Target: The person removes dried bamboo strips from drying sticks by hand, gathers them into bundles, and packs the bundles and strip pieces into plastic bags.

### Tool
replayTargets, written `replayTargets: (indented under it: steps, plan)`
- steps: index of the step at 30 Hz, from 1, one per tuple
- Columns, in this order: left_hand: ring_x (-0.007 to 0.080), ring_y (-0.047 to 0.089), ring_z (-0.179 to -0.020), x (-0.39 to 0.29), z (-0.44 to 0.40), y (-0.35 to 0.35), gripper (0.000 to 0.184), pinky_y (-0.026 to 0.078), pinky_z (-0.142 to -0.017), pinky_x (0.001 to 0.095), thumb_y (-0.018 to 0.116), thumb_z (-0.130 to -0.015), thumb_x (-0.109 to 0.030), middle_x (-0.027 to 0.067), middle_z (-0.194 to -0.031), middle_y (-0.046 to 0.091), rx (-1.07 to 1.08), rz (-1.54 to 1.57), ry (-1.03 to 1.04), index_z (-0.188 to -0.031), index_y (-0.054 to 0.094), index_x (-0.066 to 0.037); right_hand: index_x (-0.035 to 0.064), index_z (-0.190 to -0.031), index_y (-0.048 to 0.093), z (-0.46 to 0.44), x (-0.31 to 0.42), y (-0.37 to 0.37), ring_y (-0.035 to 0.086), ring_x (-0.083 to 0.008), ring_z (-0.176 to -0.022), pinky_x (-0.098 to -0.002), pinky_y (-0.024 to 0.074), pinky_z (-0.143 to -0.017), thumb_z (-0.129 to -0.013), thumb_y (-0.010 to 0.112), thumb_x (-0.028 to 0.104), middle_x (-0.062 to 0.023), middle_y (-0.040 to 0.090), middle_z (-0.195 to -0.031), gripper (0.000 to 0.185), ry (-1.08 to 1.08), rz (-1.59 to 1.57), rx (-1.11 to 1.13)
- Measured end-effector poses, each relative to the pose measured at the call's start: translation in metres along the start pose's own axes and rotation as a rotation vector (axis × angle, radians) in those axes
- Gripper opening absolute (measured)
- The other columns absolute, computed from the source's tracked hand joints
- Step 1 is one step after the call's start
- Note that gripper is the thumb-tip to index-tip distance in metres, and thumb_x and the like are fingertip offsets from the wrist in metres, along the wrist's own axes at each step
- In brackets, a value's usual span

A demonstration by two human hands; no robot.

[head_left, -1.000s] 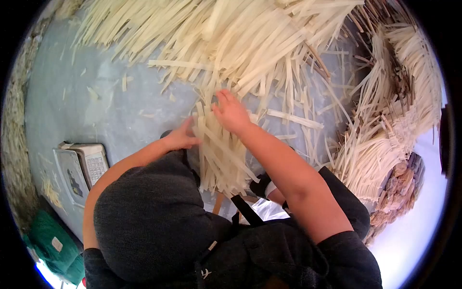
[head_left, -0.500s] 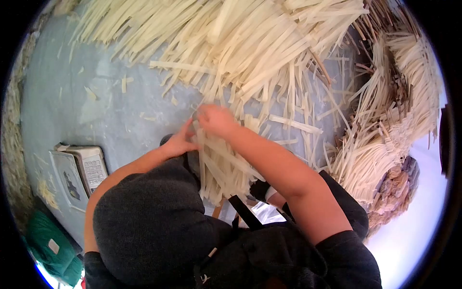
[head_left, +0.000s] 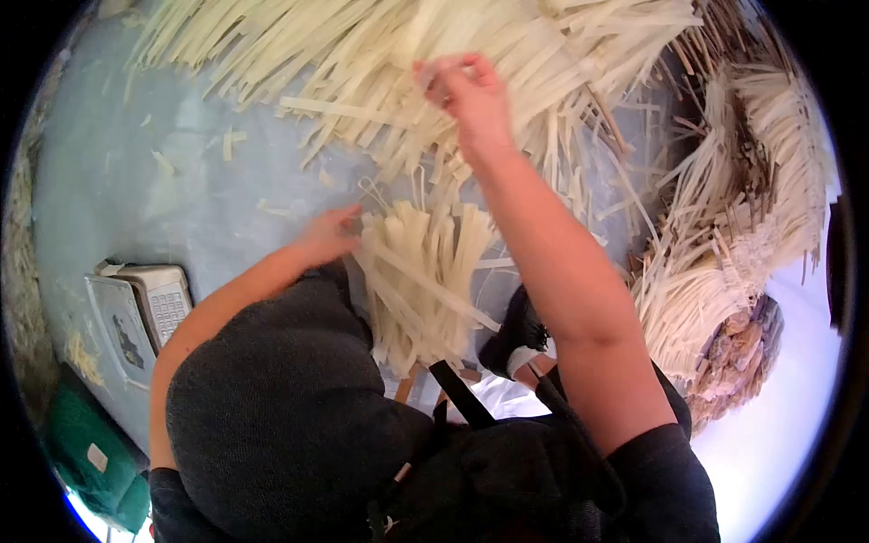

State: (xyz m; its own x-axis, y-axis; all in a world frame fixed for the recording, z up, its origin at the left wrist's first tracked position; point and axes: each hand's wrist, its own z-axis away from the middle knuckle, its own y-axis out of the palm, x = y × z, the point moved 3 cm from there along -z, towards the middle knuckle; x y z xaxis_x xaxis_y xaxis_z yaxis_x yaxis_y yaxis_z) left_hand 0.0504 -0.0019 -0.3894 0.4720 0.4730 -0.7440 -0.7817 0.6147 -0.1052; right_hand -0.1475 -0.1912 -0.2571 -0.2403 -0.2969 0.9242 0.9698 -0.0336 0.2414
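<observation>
A small heap of pale flat strips (head_left: pixel 421 281) lies between my knees, with thin looped strands at its upper left. Beside its upper left edge is my left hand (head_left: pixel 333 232), blurred, its fingers apart. Further up, my right hand (head_left: pixel 463 86) is over the large spread of pale strips (head_left: pixel 362 45), its fingers bent. Motion blur hides whether anything thin is between those fingers.
A scale with a keypad (head_left: pixel 163 306) stands at the left. Bundled strips with brown stems (head_left: pixel 715 244) are piled along the right. A green cloth item (head_left: pixel 95 462) is at the lower left. My shoe (head_left: pixel 514 337) shows below the heap.
My right hand has moved up from the small heap's top to the large spread. My left hand has shifted slightly up and left. More of the small heap's upper end shows.
</observation>
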Motion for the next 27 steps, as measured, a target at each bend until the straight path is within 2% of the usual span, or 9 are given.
replayTargets:
  steps: [4, 7, 10, 12, 15, 19, 21, 25, 27]
  plan:
    - [0.0278, 0.061, -0.094, -0.047, -0.013, -0.043, 0.039, 0.050, -0.086, 0.0354, 0.063, -0.081, -0.008, 0.0113, -0.117, 0.056, -0.359, -0.374, 0.156, -0.120, 0.060, -0.012, 0.0063, -0.106, 0.050, 0.056, 0.132, -0.047, 0.067, -0.0243, -0.087, -0.0372, 0.0536, -0.082, -0.093, 0.056, 0.009, -0.0183, 0.068, -0.098, 0.014, -0.388, -0.075, -0.009]
    - [0.0316, 0.055, -0.108, -0.092, -0.028, -0.067, 0.042, 0.045, -0.095, 0.0385, 0.060, -0.079, -0.004, 0.0117, -0.119, 0.055, -0.541, -0.639, 0.526, -0.120, 0.060, -0.013, 0.0058, -0.106, 0.051, 0.084, 0.173, -0.104, 0.066, -0.0223, -0.081, -0.0348, 0.0533, -0.078, -0.093, 0.054, 0.008, -0.0160, 0.066, -0.094, 0.014, -0.332, -0.067, -0.034]
    - [0.0327, 0.048, -0.118, -0.100, -0.053, -0.085, 0.046, 0.040, -0.101, 0.0401, 0.060, -0.077, -0.003, 0.0119, -0.120, 0.055, -0.707, -0.884, 0.736, -0.122, 0.058, -0.013, 0.0065, -0.096, 0.057, 0.094, 0.122, -0.170, 0.058, -0.0154, -0.061, -0.0301, 0.0478, -0.059, -0.088, 0.060, 0.014, -0.0056, 0.061, -0.078, 0.012, 0.064, 0.558, -0.077]
    - [0.0319, 0.049, -0.116, -0.086, -0.070, -0.090, 0.049, 0.041, -0.098, 0.0404, 0.062, -0.077, -0.004, 0.0124, -0.119, 0.054, -0.584, -0.789, 0.567, -0.124, 0.057, -0.014, 0.0062, -0.092, 0.062, 0.105, 0.052, -0.224, 0.059, -0.0162, -0.055, -0.0316, 0.0464, -0.052, -0.082, 0.064, 0.016, -0.0056, 0.062, -0.072, 0.014, 0.301, 0.795, -0.126]
    - [0.0304, 0.051, -0.111, -0.101, -0.055, -0.084, 0.044, 0.044, -0.094, 0.0405, 0.063, -0.077, -0.006, 0.0109, -0.110, 0.058, -0.549, -0.911, 0.313, -0.120, 0.060, -0.013, 0.0068, -0.098, 0.063, 0.125, -0.027, -0.251, 0.066, -0.0240, -0.067, -0.0380, 0.0511, -0.061, -0.078, 0.066, 0.017, -0.0117, 0.065, -0.079, 0.023, 0.396, 1.249, -0.087]
    - [0.0299, 0.055, -0.101, -0.107, -0.029, -0.075, 0.033, 0.047, -0.085, 0.0409, 0.065, -0.078, -0.008, 0.0086, -0.096, 0.061, -0.497, -0.954, 0.356, -0.110, 0.065, -0.011, 0.0094, -0.103, 0.063, 0.130, -0.067, -0.243, 0.063, -0.0334, -0.094, -0.0438, 0.0499, -0.081, -0.076, 0.069, 0.022, -0.0162, 0.065, -0.094, 0.030, 0.310, 1.648, -0.047]
    - [0.0254, 0.060, -0.089, -0.124, 0.001, -0.074, 0.019, 0.050, -0.075, 0.0374, 0.066, -0.081, -0.012, 0.0060, -0.087, 0.062, -0.600, -0.802, 0.419, -0.100, 0.067, -0.008, 0.0101, -0.105, 0.063, 0.121, -0.060, -0.239, 0.061, -0.0353, -0.100, -0.0445, 0.0483, -0.086, -0.076, 0.069, 0.023, -0.0160, 0.065, -0.099, 0.032, 0.406, 1.661, -0.058]
    - [0.0168, 0.061, -0.080, -0.136, 0.049, -0.074, 0.013, 0.049, -0.067, 0.0313, 0.066, -0.086, -0.017, 0.0023, -0.087, 0.062, -0.529, -0.438, 0.342, -0.097, 0.065, -0.009, 0.0053, -0.100, 0.060, 0.096, -0.007, -0.238, 0.062, -0.0375, -0.084, -0.0417, 0.0496, -0.079, -0.082, 0.067, 0.022, -0.0133, 0.064, -0.086, 0.025, -0.469, 1.432, 0.098]
    - [0.0096, 0.060, -0.080, -0.139, 0.058, -0.057, 0.012, 0.048, -0.067, 0.0250, 0.065, -0.090, -0.020, -0.0011, -0.088, 0.063, -0.255, 0.217, 0.067, -0.098, 0.063, -0.012, 0.0041, -0.098, 0.058, 0.092, 0.019, -0.228, 0.062, -0.0334, -0.077, -0.0384, 0.0499, -0.073, -0.085, 0.065, 0.021, -0.0111, 0.063, -0.081, 0.022, -0.337, 1.197, 0.108]
